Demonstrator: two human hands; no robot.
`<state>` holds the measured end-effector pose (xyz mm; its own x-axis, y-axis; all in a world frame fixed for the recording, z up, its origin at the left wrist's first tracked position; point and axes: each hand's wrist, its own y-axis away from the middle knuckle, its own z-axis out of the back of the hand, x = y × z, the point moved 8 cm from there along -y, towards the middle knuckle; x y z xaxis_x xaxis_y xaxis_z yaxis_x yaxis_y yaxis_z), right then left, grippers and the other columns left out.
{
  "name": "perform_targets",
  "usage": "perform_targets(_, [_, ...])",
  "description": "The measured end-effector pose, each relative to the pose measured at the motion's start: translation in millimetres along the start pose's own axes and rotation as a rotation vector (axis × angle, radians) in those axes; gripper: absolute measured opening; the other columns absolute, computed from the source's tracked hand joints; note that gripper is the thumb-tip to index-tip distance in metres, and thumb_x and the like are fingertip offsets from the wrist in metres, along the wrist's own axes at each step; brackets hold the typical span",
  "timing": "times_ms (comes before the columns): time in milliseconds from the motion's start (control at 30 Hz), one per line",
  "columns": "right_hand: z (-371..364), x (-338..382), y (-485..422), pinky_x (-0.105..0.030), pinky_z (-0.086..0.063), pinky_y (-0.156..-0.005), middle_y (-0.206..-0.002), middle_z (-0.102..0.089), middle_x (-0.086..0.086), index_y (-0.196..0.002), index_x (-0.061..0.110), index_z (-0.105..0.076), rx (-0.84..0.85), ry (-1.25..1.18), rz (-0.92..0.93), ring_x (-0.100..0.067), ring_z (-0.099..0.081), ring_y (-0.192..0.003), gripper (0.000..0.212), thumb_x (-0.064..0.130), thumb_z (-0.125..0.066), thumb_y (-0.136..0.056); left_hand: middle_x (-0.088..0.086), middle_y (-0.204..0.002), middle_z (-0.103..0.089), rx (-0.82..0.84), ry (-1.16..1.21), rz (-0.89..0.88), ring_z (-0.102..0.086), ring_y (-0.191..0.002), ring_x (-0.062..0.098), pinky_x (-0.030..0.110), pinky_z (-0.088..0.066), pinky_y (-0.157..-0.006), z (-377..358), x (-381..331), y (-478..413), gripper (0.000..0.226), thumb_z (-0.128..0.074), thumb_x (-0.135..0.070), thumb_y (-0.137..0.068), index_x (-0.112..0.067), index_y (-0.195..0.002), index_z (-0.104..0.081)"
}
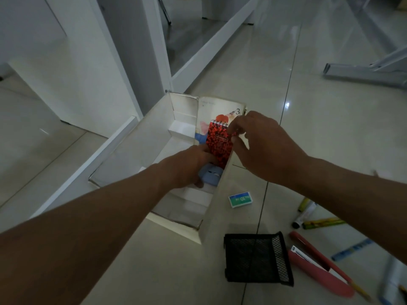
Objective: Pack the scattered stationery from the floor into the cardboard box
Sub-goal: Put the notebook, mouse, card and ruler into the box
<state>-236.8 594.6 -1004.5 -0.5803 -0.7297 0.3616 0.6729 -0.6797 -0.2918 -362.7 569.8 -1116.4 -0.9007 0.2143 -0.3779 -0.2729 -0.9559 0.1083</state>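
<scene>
One notebook [219, 146], between right hand [262, 148] fingers [235, 127]

- The floor [330, 128] is pale glossy tile with thin dark joints.
- An open cardboard box [217, 208] stands on it, near the white furniture [72, 89].
- A small green-and-white packet [240, 199] lies just beside the box's right wall.
- A black mesh holder [257, 258] sits by the box's near corner.
- A pink case [323, 280] lies right of the holder.
- A white marker [305, 214], a yellow-green pen [322, 223] and a blue strip [352, 249] lie beyond the case.
- A grey metal foot [361, 73] rests far right.
</scene>
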Motion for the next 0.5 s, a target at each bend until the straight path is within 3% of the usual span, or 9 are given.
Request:
perform_targets(67, [-2,-2,5,-0.033,-0.051,-0.079,-0.105,-0.061,-0.001,-0.115,0.017,-0.061,-0.013,-0.020,-0.022,-0.018,-0.059,-0.092,0.019,0.021,-0.054,-0.097,-0.004,-0.115,-0.062,-0.055,0.053,-0.014,-0.059,-0.102,0.013,0.025,-0.053,-0.087,13,-9,3,0.057,-0.090,-0.014,-0.065,-0.017,-0.118,-0.069])
perform_targets(133, [-3,-8,10,-0.028,-0.044,-0.069,-0.089,-0.056,0.005,-0.112,0.017,-0.057,-0.022,-0.062,-0.065,-0.015,-0.057,-0.081,0.016,0.018,-0.054,-0.097,-0.006,-0.113,-0.061,-0.180,0.140,0.036,-0.060,-0.101,0.010,0.014,-0.048,-0.087,39,-22,3,0.044,-0.081,-0.013,-0.078,-0.017,-0.120,-0.068])
perform_targets(233, [-9,-23,20,-0.030,-0.046,-0.061,-0.072,-0.049,0.013,-0.112,0.017,-0.056,0.052,-0.079,-0.129,-0.010,-0.054,-0.067,0.017,0.014,-0.053,-0.095,0.002,-0.118,-0.063,-0.553,0.208,0.133,-0.060,-0.098,0.008,0.013,-0.048,-0.085,95,-41,-1,0.026,-0.061,-0.012,-0.095,-0.018,-0.120,-0.066])
perform_targets(300, [-11,-35,30,-0.033,-0.053,-0.064,-0.071,-0.057,0.010,-0.113,0.017,-0.058,0.128,-0.070,-0.159,-0.012,-0.060,-0.066,0.019,0.013,-0.054,-0.095,0.000,-0.112,-0.064,-0.703,0.189,0.050,-0.058,-0.091,0.003,0.007,-0.047,-0.078,121,-73,-8,0.021,-0.054,-0.010,-0.097,-0.017,-0.113,-0.067])
perform_targets(400, [-8,-59,48,-0.027,-0.051,-0.067,-0.078,-0.071,0.001,-0.112,0.018,-0.063,0.220,-0.049,-0.198,-0.013,-0.065,-0.067,0.018,0.014,-0.058,-0.095,-0.001,-0.104,-0.063,-0.608,0.112,-0.136,-0.059,-0.089,0.007,0.010,-0.047,-0.077,123,-140,-26,0.027,-0.055,-0.005,-0.090,-0.016,-0.112,-0.067])
perform_targets(500, [-4,-87,72,-0.017,-0.038,-0.064,-0.084,-0.076,-0.008,-0.091,0.016,-0.071,0.269,0.039,-0.220,-0.021,-0.068,-0.072,0.008,0.013,-0.063,-0.092,0.004,-0.111,-0.060,-0.191,-0.089,-0.058,-0.061,-0.098,0.020,0.029,-0.049,-0.079,72,-178,-47,0.039,-0.061,-0.003,-0.085,-0.018,-0.121,-0.061])
